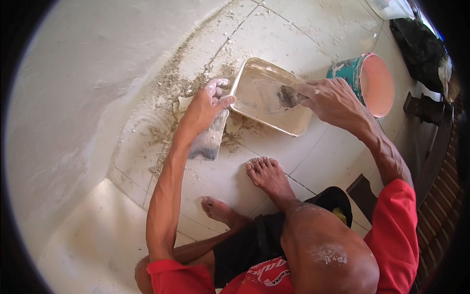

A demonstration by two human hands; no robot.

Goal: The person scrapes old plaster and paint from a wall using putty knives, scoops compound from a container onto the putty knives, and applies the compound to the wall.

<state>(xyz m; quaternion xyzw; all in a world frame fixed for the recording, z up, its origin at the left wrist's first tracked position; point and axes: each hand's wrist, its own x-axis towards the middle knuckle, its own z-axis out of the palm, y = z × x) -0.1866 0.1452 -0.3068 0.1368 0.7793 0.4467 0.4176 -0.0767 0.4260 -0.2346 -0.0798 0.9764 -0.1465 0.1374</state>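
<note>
Near the middle, my left hand point(211, 102) is closed on a wide, plaster-smeared scraper point(205, 142), its blade hanging below the fingers; the thumb is at the left rim of a rectangular tray point(259, 73). The beige tray has creamy residue inside. At the tray's right side, my right hand point(329, 98) grips a smaller putty knife point(290, 97) whose dark blade lies over the inside of the tray. The knife's handle is mostly hidden by my fingers.
A teal-and-pink bucket point(377, 83) stands right of the tray. A pale plastered wall point(73, 88) rises at left, with debris on the tiled floor point(308, 152) along it. My bare feet are below the tray. Black material point(411, 49) and dark slatted wooden furniture point(435, 186) line the right.
</note>
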